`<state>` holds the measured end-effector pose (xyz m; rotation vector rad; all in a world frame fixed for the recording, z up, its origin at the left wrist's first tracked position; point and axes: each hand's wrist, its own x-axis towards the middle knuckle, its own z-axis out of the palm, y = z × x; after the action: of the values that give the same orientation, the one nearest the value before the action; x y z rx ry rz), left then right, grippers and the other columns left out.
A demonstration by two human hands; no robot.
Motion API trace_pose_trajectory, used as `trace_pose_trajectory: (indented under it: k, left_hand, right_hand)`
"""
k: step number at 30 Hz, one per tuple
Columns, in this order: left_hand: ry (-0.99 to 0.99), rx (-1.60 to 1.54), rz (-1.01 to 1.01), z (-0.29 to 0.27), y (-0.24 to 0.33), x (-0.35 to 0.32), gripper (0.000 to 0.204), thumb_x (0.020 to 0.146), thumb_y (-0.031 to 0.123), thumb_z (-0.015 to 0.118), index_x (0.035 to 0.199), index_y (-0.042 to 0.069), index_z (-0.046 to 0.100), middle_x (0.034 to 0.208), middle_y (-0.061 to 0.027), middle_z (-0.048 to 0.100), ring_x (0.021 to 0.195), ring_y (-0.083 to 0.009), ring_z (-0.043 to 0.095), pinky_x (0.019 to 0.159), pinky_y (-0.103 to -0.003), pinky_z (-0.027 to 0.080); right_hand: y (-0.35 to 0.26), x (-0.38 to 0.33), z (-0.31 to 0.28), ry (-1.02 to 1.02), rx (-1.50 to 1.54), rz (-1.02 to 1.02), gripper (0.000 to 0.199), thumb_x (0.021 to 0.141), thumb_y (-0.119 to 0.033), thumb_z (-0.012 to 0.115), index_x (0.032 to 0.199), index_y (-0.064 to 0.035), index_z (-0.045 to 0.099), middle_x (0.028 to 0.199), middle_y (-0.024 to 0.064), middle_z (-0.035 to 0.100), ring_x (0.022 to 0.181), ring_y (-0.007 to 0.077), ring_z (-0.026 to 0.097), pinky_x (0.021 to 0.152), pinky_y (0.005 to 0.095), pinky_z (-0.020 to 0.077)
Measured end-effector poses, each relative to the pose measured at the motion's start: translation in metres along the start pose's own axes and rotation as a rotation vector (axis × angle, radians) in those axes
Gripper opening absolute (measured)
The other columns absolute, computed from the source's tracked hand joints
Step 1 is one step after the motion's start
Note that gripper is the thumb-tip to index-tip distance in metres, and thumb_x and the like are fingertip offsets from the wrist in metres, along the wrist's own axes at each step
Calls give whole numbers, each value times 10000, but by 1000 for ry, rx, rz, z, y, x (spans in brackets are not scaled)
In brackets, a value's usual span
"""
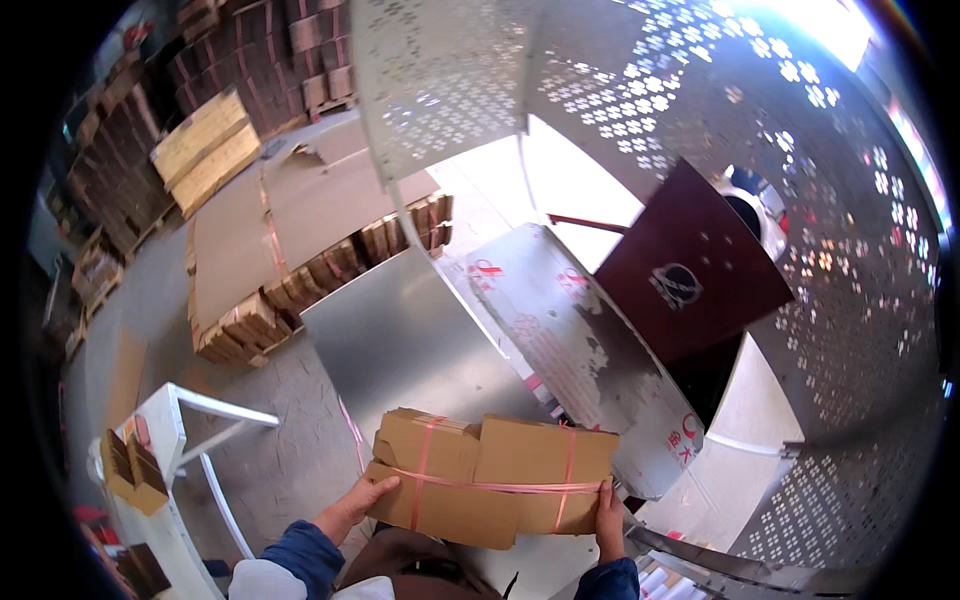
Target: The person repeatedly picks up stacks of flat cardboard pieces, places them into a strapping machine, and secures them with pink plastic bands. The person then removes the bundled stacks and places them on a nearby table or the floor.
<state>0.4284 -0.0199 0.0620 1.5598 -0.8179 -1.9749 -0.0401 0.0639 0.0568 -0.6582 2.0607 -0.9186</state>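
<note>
A bundle of flat brown cardboard [545, 455], bound crosswise with pink strapping, is held in front of my body. The fingers of my left hand [352, 502] close round its left edge, the thumb lying on top. At the opposite end my right hand [609, 520] grips the right edge. Just beyond the bundle's far edge lies a bare metal tabletop [405, 330]. Beside that, to the right, is a sloping metal panel [560, 330] with red markings and worn patches.
Stacked cardboard [250, 230] sits on the floor at left, with tall strapped piles [250, 60] farther back. A white-framed stand [175, 440] holds small cardboard pieces [135, 475] at near left. A dark red panel [690, 270] and perforated metal screen [850, 330] stand right.
</note>
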Motion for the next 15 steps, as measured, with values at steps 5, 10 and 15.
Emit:
trace_pose_trajectory:
  k: [5,10,15]
  left_hand:
    - [83,-196,-11,-70,29,-4,585,883,327,682,1360,82,449,1239,-75,581,1132,-197,561,949,-353,469]
    - [246,-221,375,-139,63,81,604,838,382,722,1281,33,507,1182,-90,606,1099,-186,563,951,-335,452]
    - [495,-212,228,-200,35,72,1025,749,625,699,1436,-10,279,1336,-245,489,1241,-326,493,1041,-392,383]
  right_hand:
    - [-94,33,101,-110,-415,-167,551,1005,-461,391,1184,18,596,1124,236,613,1079,342,552,965,356,406]
    - [-156,150,222,-446,322,-149,589,1007,-481,387,1236,28,575,1182,131,609,1116,221,554,945,333,442]
    - [-220,161,324,-476,-267,-306,627,959,-518,473,1193,54,578,1083,167,654,979,248,634,853,359,503]
